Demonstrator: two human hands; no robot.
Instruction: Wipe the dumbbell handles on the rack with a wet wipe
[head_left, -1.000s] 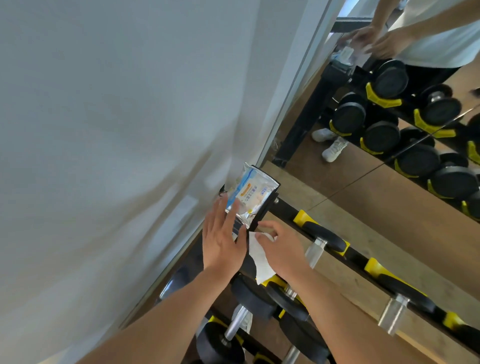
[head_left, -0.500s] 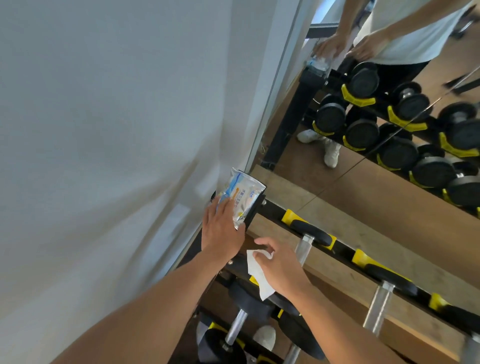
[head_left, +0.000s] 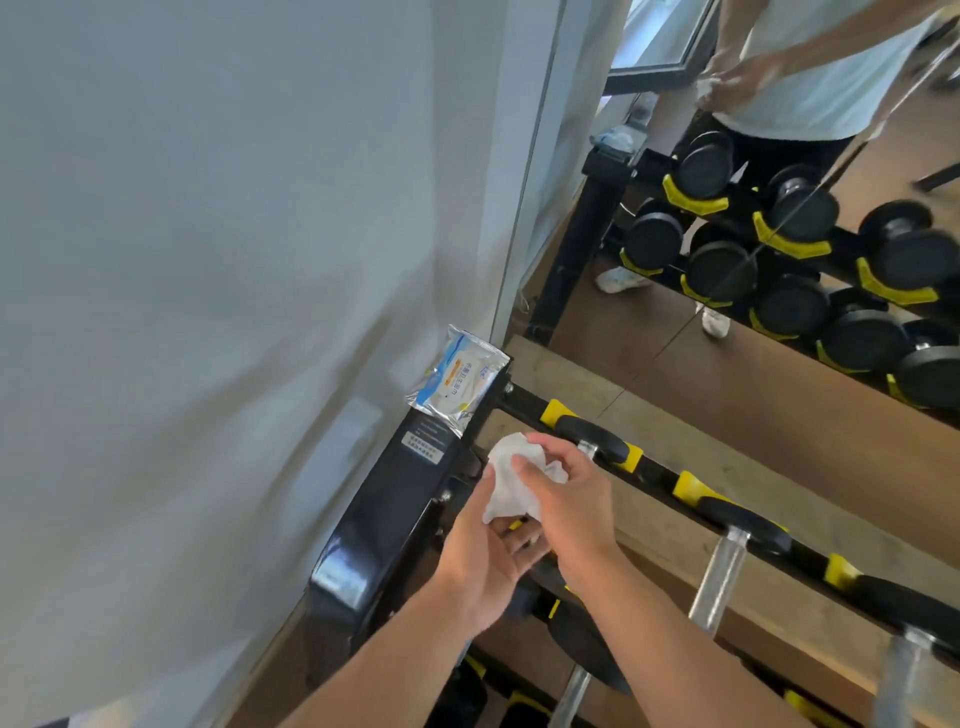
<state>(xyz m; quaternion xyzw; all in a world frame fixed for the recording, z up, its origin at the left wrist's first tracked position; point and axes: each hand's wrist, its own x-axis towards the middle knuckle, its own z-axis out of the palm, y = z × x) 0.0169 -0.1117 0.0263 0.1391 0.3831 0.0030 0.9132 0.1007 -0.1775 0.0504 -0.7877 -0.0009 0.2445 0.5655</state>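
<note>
partly hidden wet wipe, both hands

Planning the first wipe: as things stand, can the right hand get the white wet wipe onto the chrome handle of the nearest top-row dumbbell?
Probably yes. The right hand grips the white wet wipe just beside that chrome dumbbell handle, nothing between them. The left hand also holds the wipe's lower edge.

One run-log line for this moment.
stage: readying wipe | wet wipe: held by right hand and left hand | wipe pack: on rack end | handles: unwiped
</note>
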